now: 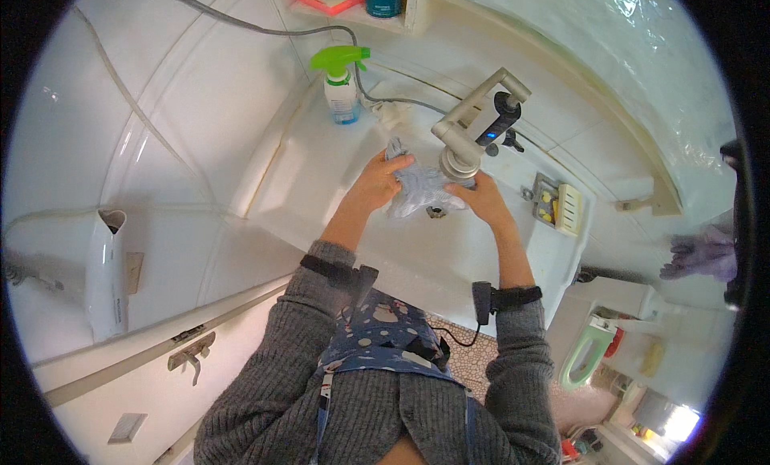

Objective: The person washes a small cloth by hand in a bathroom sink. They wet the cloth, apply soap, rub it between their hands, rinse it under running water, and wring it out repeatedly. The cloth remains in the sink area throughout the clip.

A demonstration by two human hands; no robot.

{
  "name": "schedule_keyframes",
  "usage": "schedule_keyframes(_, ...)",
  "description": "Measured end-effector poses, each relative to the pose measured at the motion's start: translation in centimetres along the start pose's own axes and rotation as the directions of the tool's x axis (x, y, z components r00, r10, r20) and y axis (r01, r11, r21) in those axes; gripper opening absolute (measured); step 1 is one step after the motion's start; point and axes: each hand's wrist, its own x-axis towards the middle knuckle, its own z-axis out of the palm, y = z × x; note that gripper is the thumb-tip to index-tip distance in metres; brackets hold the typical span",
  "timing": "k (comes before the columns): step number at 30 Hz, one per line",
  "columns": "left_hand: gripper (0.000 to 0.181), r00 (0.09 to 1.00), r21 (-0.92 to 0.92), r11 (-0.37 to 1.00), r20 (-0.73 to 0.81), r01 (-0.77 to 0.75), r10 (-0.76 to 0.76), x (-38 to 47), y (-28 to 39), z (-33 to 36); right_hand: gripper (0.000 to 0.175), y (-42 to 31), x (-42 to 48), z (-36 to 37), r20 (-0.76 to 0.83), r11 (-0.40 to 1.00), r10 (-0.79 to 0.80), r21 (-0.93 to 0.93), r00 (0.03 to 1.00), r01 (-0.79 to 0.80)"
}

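A grey-and-white cloth (421,188) is stretched between my hands, beneath the faucet (463,158) of a white sink (415,248). My left hand (379,179) grips its left end, thumb on top. My right hand (481,197) pinches its right end, close by the faucet's round spout, which hides some of my fingers. The drain (436,212) shows just below the cloth's lower edge. Whether water is running cannot be told.
A spray bottle with a green head (341,86) stands at the sink's back left, near a grey hose (391,100). At the right rim are a soap dish (567,209) and a small tray with yellow pieces (546,203). A black handle (512,141) sits behind the faucet.
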Motion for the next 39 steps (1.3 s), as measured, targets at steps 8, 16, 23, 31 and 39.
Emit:
schedule_keyframes(8, 0.040, 0.996, -0.400, 0.913, 0.073, 0.079, -0.054, 2.4, -4.1, -2.5, 0.031, -4.3, -1.3, -1.4, -0.012, 0.797, 0.161, 0.592, 0.987, -0.123)
schedule_keyframes(16, 0.047, 0.996, -0.825, 0.565, -0.039, 0.013, -0.081, 4.8, -8.8, 6.0, 0.024, -4.9, 0.7, 6.7, -0.186, 0.956, -0.197, -0.254, 0.963, 0.147)
schedule_keyframes(23, 0.049, 0.936, -0.646, 0.716, -0.008, 0.265, -0.353, 3.0, -3.6, 7.1, 0.034, -5.2, 0.5, 6.5, -0.372, 0.986, -0.104, -0.163, 0.923, 0.045)
schedule_keyframes(31, 0.041, 0.957, -0.724, 0.642, 0.091, 0.253, -0.274, 3.0, -4.5, 6.7, 0.028, -4.5, 0.3, 7.6, -0.541, 0.991, -0.064, -0.136, 0.838, -0.012)
schedule_keyframes(39, 0.052, 0.919, -0.663, 0.670, 0.072, 0.334, -0.387, 2.0, -2.4, 4.9, 0.032, -1.2, 0.6, 3.5, -0.269, 0.997, 0.014, -0.074, 0.963, -0.035)
